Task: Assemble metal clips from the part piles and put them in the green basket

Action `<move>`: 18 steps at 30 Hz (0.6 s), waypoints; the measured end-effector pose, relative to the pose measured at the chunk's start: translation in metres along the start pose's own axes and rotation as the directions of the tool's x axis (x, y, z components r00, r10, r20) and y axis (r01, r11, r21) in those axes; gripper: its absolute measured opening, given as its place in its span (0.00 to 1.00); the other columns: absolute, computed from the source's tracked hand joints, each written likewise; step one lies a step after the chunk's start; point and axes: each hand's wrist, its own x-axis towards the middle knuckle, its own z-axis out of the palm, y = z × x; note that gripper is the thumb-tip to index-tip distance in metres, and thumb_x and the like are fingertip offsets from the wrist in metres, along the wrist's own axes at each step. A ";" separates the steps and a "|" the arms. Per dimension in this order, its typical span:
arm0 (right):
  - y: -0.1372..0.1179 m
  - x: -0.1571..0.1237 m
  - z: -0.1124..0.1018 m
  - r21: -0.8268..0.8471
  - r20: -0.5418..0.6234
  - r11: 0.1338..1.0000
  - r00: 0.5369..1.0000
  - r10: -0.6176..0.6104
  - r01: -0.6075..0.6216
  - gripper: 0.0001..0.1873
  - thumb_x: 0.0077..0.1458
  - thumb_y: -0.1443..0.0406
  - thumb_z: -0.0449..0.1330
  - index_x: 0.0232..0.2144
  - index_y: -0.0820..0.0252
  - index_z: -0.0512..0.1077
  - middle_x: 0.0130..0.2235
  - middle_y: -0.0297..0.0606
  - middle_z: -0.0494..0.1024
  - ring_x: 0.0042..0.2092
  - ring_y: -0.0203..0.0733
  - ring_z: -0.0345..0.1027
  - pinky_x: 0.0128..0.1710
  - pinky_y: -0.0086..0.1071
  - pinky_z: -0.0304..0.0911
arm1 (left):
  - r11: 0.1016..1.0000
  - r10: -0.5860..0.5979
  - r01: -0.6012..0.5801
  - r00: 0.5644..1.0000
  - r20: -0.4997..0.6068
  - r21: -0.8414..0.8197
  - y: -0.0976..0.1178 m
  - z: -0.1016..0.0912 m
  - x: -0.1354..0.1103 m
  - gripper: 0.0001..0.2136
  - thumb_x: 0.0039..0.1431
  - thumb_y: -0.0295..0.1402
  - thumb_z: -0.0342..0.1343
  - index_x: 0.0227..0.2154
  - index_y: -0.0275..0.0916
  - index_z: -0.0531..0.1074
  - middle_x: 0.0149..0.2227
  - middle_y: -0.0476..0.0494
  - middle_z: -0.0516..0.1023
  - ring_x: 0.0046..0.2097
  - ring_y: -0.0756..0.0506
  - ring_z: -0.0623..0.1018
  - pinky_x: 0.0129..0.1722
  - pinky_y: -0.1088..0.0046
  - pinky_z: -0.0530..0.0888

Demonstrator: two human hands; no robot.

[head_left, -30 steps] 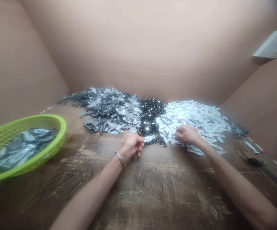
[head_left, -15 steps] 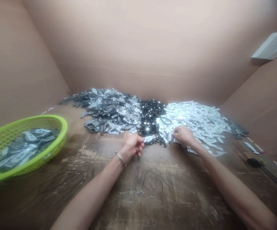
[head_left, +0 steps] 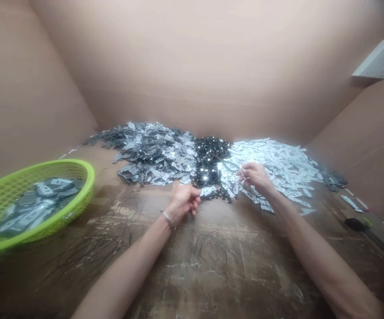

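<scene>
Head view: left hand (head_left: 184, 203) pinches a metal tag (head_left: 207, 192); right hand (head_left: 255, 177) pinches above pale strips (head_left: 280, 168).

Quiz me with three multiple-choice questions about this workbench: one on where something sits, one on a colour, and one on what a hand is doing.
1. Where does the lime-green plastic basket sit relative to the grey heap of metal parts?
A. To its right
B. To its left
C. On top of it

2. What colour is the middle heap?
A. White
B. Green
C. Black

3. What is the left hand doing?
A. Pinching a small pale metal piece
B. Resting flat inside the basket
C. Raised empty above the basket

Answers:
1. B: the basket stands at the far left of the bench.
2. C: dark parts lie between the grey heap and the pale heap.
3. A: the piece shows at the hand's fingertips.
</scene>
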 end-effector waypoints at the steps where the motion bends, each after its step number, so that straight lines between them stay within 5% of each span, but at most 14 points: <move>1: 0.002 0.000 0.002 0.079 0.040 0.997 0.999 0.020 -0.023 0.03 0.45 0.69 0.51 0.24 0.65 0.63 0.26 0.41 0.71 0.20 0.30 0.59 0.15 0.23 0.53 | 1.000 -0.002 0.002 1.000 -0.004 -0.001 0.001 0.000 0.000 0.06 0.44 0.28 0.53 0.23 0.33 0.61 0.15 0.51 0.65 0.12 0.54 0.64 0.08 0.80 0.61; 9: 0.010 -0.006 0.006 0.276 0.227 0.954 0.972 0.054 -0.117 0.11 0.35 0.70 0.62 0.27 0.69 0.68 0.27 0.41 0.71 0.23 0.32 0.62 0.22 0.26 0.60 | 1.000 -0.007 0.007 1.000 -0.019 -0.001 0.002 0.001 -0.002 0.06 0.44 0.28 0.53 0.21 0.34 0.60 0.15 0.51 0.66 0.12 0.54 0.63 0.08 0.80 0.61; 13: 0.010 -0.011 0.008 0.003 0.111 1.000 0.994 -0.006 0.006 0.15 0.44 0.64 0.55 0.35 0.69 0.68 0.19 0.34 0.68 0.19 0.32 0.60 0.19 0.26 0.57 | 1.000 -0.023 0.023 0.999 -0.023 0.001 0.004 0.003 -0.003 0.06 0.45 0.27 0.52 0.21 0.34 0.59 0.14 0.52 0.65 0.12 0.55 0.63 0.07 0.80 0.60; 18: 0.015 -0.013 0.010 -0.348 -0.058 0.895 0.947 -0.317 0.278 0.14 0.50 0.62 0.48 0.34 0.66 0.68 0.21 0.36 0.70 0.21 0.33 0.63 0.25 0.27 0.59 | 1.000 -0.011 0.011 1.000 -0.011 0.017 0.001 0.000 -0.001 0.05 0.44 0.28 0.52 0.21 0.33 0.60 0.15 0.51 0.65 0.13 0.55 0.63 0.08 0.80 0.61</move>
